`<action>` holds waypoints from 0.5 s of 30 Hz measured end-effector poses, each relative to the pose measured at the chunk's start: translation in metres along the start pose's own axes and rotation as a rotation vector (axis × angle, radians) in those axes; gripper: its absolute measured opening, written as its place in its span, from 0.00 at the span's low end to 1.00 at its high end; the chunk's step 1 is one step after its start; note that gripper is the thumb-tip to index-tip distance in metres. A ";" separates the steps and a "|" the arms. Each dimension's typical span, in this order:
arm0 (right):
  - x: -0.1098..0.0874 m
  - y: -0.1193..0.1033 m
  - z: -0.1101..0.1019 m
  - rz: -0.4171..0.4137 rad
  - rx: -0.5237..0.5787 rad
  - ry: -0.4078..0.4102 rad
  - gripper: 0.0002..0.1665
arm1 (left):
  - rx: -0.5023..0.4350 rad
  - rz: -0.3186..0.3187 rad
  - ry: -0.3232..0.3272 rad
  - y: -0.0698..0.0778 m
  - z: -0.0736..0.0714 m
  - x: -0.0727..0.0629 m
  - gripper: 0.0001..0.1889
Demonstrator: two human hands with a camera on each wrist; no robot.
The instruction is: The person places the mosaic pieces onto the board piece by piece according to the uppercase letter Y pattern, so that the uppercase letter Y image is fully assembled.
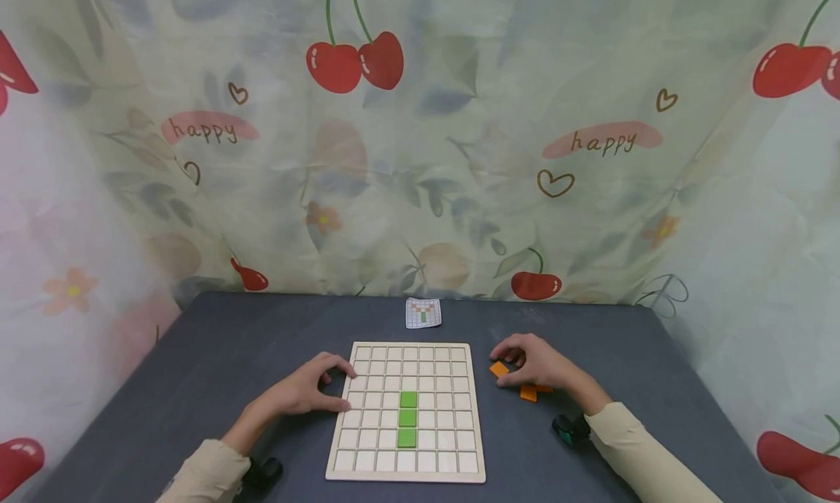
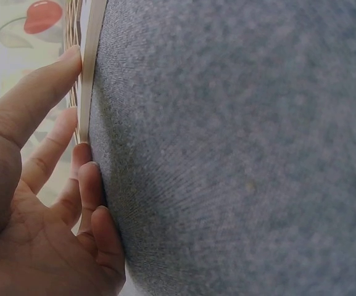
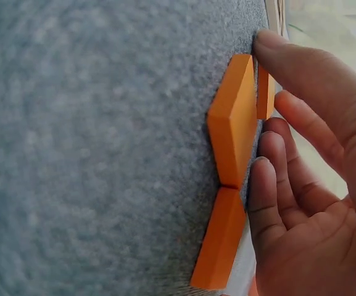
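Observation:
A pale wooden grid board (image 1: pixel 380 472) lies on the dark table, with several green square tiles (image 1: pixel 407 418) in one column of its cells. At the board's left edge, my left hand (image 1: pixel 307 386) touches the rim with thumb and forefinger, fingers extended; the left wrist view shows the fingertips against the board's side (image 2: pixel 90 80). Right of the board, my right hand (image 1: pixel 534 361) has thumb and forefinger at opposite edges of an orange tile (image 1: pixel 499 369), pinching it at table level. More orange tiles (image 3: pixel 232 123) lie beneath and beside that hand, one touching another.
A small printed card (image 1: pixel 423 313) with a coloured grid pattern lies behind the board. Dark table surface (image 1: pixel 282 328) surrounds these things. A patterned cloth (image 1: pixel 420 160) hangs along the table's back edge.

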State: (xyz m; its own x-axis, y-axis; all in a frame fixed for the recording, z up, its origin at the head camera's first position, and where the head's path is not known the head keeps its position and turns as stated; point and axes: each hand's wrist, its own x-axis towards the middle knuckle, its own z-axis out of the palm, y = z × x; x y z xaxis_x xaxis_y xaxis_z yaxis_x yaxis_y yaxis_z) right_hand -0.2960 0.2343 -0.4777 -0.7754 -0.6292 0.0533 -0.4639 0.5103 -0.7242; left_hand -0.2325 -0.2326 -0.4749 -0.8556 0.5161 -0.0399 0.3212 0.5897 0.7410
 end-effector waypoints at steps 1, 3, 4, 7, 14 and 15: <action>0.000 0.000 0.000 0.002 -0.008 -0.001 0.22 | -0.002 0.000 0.000 0.000 0.000 0.000 0.22; 0.001 0.000 0.000 0.003 -0.017 -0.001 0.20 | -0.005 0.002 -0.001 0.000 0.000 0.000 0.22; 0.001 0.000 0.001 0.005 -0.022 0.000 0.20 | -0.007 0.004 -0.001 0.000 0.000 0.000 0.22; 0.001 -0.001 0.001 0.007 -0.026 0.003 0.18 | -0.006 0.010 0.001 -0.001 -0.001 0.000 0.22; 0.002 -0.001 0.002 0.012 -0.043 0.011 0.15 | 0.006 0.019 0.005 -0.001 0.000 0.001 0.22; 0.002 -0.001 0.002 0.013 -0.048 0.012 0.14 | 0.007 0.018 0.005 -0.001 0.000 0.001 0.22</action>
State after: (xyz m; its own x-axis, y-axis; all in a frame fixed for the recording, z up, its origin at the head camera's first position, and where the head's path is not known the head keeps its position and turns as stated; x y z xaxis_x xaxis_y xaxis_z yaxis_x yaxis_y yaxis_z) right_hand -0.2962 0.2311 -0.4785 -0.7865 -0.6153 0.0527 -0.4736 0.5461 -0.6910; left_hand -0.2337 -0.2329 -0.4757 -0.8516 0.5236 -0.0237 0.3391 0.5849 0.7368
